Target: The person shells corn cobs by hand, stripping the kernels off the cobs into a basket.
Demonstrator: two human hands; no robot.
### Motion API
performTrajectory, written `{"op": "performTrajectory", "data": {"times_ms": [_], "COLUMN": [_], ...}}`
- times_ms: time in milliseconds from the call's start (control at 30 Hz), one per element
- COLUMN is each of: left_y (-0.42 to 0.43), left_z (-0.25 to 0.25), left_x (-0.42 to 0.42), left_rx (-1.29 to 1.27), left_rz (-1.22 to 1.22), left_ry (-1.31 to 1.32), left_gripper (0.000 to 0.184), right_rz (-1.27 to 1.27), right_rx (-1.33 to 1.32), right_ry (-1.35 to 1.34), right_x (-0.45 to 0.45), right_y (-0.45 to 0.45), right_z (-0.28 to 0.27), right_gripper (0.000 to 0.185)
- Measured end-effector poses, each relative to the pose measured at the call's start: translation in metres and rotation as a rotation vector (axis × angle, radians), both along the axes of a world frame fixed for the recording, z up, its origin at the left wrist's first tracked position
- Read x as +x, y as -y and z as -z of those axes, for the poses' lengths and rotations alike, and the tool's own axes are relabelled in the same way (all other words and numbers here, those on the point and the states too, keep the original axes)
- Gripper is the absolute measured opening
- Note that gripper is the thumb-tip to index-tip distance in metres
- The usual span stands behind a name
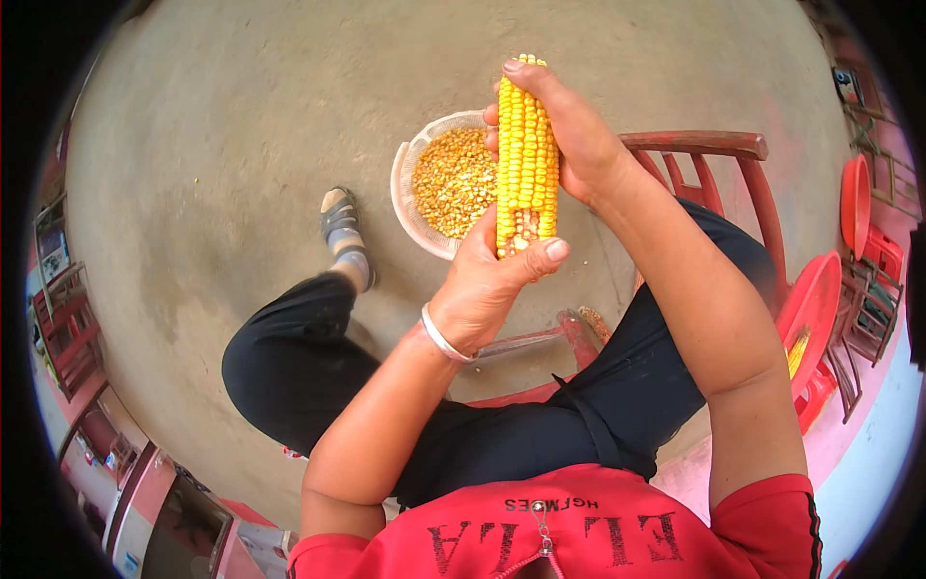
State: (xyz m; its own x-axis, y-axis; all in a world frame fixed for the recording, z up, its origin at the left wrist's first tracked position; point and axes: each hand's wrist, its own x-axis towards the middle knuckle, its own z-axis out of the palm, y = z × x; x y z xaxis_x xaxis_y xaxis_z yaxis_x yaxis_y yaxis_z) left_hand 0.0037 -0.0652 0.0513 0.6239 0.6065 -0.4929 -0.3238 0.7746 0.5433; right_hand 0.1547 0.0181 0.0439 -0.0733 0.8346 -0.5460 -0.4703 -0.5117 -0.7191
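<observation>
A yellow corn cob [526, 145] is held upright in the view between my two hands. Near its lower end, a patch of kernels is gone and the pale core shows. My left hand [479, 283], with a white bangle at the wrist, is closed around this lower end, thumb across the front. Around the upper end wraps my right hand [576, 130], its thumb laid along the kernels near the tip. Behind the cob, on the floor, stands a white plastic basket [399, 183] with loose corn kernels [451, 180] in it; the cob and left hand cover its right side.
A red wooden chair [694, 144] stands to the right, beside my leg. Farther right, a red basin [810, 304] holds corn [798, 353]. Between my legs is a red wooden frame [577, 338]. My sandalled foot [340, 220] rests on the concrete floor [241, 116], left of the basket.
</observation>
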Motion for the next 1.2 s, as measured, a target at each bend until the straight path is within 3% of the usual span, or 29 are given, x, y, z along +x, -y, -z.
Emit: {"op": "performTrajectory", "data": {"times_ms": [67,133,267,333,533,667,733,933,1200], "left_y": [-0.001,-0.004,-0.005,-0.002,0.000,0.001,-0.001,0.002,0.001], "left_z": [-0.002,-0.012,-0.004,0.005,0.009,0.007,0.004,0.006,0.006], "left_x": [0.001,0.002,0.002,0.001,0.000,0.001,0.001,0.002,0.000], "left_rx": [0.060,-0.165,-0.220,-0.099,0.150,0.160,-0.007,-0.118,-0.044], "left_rz": [0.033,-0.126,-0.168,-0.038,0.066,0.056,-0.020,-0.088,-0.029], "left_ry": [-0.019,0.139,0.113,-0.048,-0.110,-0.096,0.009,0.085,0.069], "left_gripper": [0.055,0.052,0.054,0.052,0.049,0.047,0.046,0.046,0.046], "right_rz": [0.012,0.004,-0.022,-0.026,-0.002,-0.002,-0.014,-0.029,-0.026], "right_rx": [-0.024,-0.019,0.005,0.005,0.004,0.006,0.015,0.016,0.010], "right_ry": [-0.007,-0.010,0.040,0.072,0.081,0.079,0.089,0.092,0.086], "right_x": [0.001,0.002,-0.003,-0.007,-0.005,-0.004,-0.005,-0.005,-0.005], "right_y": [0.000,0.000,0.003,0.006,0.006,0.006,0.005,0.006,0.005], "right_z": [0.000,-0.001,-0.001,0.003,-0.002,-0.002,-0.004,-0.001,-0.005], "right_gripper": [0.035,0.035,0.034,0.035,0.037,0.037,0.037,0.037,0.037]}}
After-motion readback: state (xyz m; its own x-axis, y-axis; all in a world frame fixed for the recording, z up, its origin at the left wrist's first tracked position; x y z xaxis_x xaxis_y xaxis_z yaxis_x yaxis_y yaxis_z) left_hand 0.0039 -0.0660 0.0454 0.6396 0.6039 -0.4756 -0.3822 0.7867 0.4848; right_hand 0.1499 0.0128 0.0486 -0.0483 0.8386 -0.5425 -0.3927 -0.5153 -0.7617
